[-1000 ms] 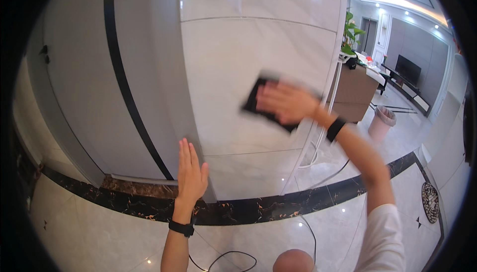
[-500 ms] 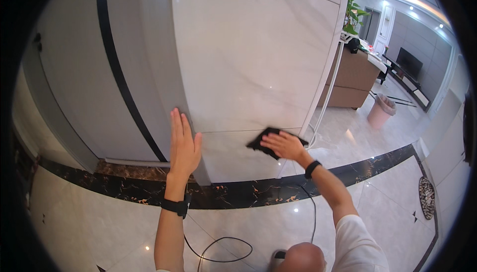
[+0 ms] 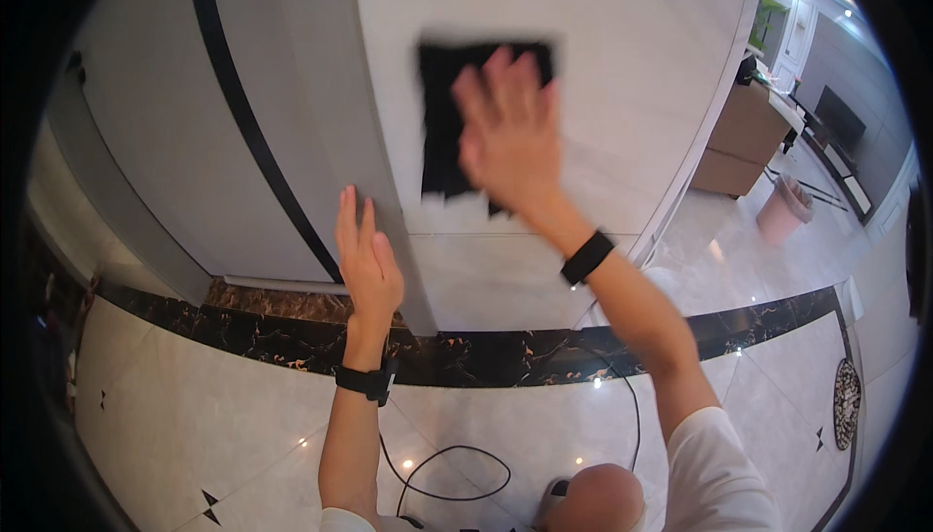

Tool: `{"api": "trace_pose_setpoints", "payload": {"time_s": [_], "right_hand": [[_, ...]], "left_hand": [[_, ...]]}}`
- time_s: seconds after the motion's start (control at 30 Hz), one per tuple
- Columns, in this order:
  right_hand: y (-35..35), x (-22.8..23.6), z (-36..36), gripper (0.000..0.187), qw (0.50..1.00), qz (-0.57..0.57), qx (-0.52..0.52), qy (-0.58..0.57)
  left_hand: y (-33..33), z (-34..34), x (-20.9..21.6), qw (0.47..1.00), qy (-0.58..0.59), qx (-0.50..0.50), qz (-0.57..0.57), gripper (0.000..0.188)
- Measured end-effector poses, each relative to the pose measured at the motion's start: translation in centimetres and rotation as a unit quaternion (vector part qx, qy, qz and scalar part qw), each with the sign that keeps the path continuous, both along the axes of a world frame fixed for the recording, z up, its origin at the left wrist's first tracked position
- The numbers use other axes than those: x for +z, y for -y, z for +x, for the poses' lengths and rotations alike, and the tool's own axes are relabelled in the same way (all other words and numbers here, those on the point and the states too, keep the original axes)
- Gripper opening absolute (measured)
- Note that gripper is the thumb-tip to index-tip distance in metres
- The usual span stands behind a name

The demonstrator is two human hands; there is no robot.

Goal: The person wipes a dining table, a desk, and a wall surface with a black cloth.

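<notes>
A black cloth (image 3: pixel 442 124) lies spread against the glossy white marble-look wall tile (image 3: pixel 622 114). My right hand (image 3: pixel 515 138) presses it there with a flat palm and spread fingers, not wrapped round it; both are a little blurred. Lower and to the left, my left hand (image 3: pixel 371 265) is raised by the grey door frame (image 3: pixel 326 134), fingers stretched out and nothing in them. Whether its palm touches the frame I cannot tell. Black bands circle both wrists.
A grey door (image 3: pixel 146 143) stands at the left. A black cable (image 3: pixel 457 449) loops over the tiled floor beneath my arms. Across the wall's foot runs a dark marble strip (image 3: pixel 486 362). Beyond the corner are a pink bin (image 3: pixel 782 211) and a brown sofa (image 3: pixel 739 138).
My right hand has moved up the wall with the black cloth, which now lies more spread out. My left hand stays by the door frame. The view has shifted slightly.
</notes>
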State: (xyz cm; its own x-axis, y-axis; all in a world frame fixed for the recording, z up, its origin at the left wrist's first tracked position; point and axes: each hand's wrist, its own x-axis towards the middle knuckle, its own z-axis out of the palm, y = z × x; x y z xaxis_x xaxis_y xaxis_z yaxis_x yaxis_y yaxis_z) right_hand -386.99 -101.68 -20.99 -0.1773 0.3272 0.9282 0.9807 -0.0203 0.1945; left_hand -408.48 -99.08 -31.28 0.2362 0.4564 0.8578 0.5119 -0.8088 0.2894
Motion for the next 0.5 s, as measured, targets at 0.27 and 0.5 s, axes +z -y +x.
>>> {"api": "trace_pose_setpoints", "payload": {"time_s": [0.27,0.5], "right_hand": [[4.4,-34.8,6.3,0.058,0.871,-0.270,-0.067,0.405],[3.8,-16.2,3.5,0.056,0.978,-0.195,-0.007,0.076]], "left_hand": [[1.5,1.9,1.8,0.998,-0.002,-0.039,-0.051,0.052],[0.0,-0.7,-0.6,0.995,-0.089,-0.028,-0.026,0.062]]}}
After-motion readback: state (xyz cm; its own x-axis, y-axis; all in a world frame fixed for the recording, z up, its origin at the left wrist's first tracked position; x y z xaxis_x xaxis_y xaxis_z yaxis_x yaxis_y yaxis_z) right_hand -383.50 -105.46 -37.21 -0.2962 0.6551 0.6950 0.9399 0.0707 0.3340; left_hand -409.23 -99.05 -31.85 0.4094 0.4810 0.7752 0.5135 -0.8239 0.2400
